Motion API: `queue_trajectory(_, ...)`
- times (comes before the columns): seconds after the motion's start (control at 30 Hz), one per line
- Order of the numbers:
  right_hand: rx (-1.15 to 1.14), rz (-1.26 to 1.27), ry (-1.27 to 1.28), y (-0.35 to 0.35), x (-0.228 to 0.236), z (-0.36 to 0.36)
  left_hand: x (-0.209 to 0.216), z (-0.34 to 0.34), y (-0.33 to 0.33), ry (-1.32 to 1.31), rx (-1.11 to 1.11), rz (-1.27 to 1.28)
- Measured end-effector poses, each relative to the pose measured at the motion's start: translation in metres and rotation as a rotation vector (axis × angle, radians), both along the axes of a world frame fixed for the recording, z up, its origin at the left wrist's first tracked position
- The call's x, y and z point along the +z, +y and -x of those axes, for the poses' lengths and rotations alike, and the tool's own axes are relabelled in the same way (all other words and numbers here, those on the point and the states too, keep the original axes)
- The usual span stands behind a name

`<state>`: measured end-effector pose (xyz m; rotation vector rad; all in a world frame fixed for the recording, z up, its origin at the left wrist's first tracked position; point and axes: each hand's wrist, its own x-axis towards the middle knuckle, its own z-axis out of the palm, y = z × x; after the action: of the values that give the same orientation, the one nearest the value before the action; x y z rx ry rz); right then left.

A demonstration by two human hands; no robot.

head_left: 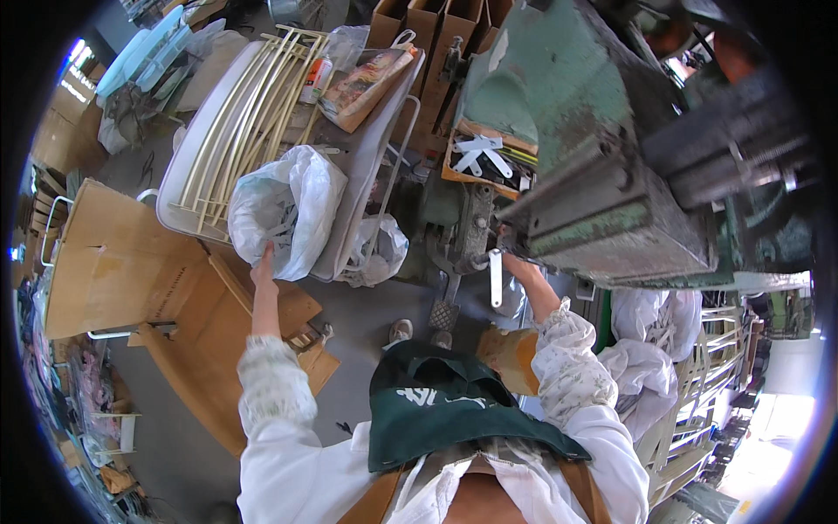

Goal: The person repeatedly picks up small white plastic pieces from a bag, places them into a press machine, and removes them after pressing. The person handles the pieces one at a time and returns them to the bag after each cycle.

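Note:
My left hand (265, 265) is at the near rim of a white plastic bag (316, 203), its fingertips over the edge of the opening. Several small pale pieces (281, 229) lie inside the bag; whether my fingers hold one is hidden. On the right, my right hand (518, 267) reaches under the head of a green machine (602, 218). Its fingers are closed at the upper end of a flat white strip (496, 279) with rounded ends, which points toward me. The machine's metal parts partly cover those fingertips.
A grey tub (188, 166) carries gold-coloured rods (253, 113) and a spray can (316, 80). An open box (449, 166) of white strips stands beside the machine. A foot pedal (444, 314) is near my shoes. Cardboard (113, 262) lies left; white sacks (642, 367) stand right.

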<state>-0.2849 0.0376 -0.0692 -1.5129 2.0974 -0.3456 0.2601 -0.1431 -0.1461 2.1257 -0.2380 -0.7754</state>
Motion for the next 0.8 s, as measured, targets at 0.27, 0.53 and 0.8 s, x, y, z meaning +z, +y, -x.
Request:
queue_trajectory(0.27,-0.043,-0.028,0.024,0.044,0.018,0.011,0.025,0.041,-0.05,0.483,-0.316,0.566)
queue_trajectory(0.53,0.016,-0.006,0.023,0.014,0.027,-0.005,0.0,0.009,-0.043,0.689,-0.252,0.626)
queue_trajectory(0.8,-0.001,0.043,0.011,-0.026,0.022,-0.008,0.069,0.04,-0.025,-0.706,-0.615,0.635)
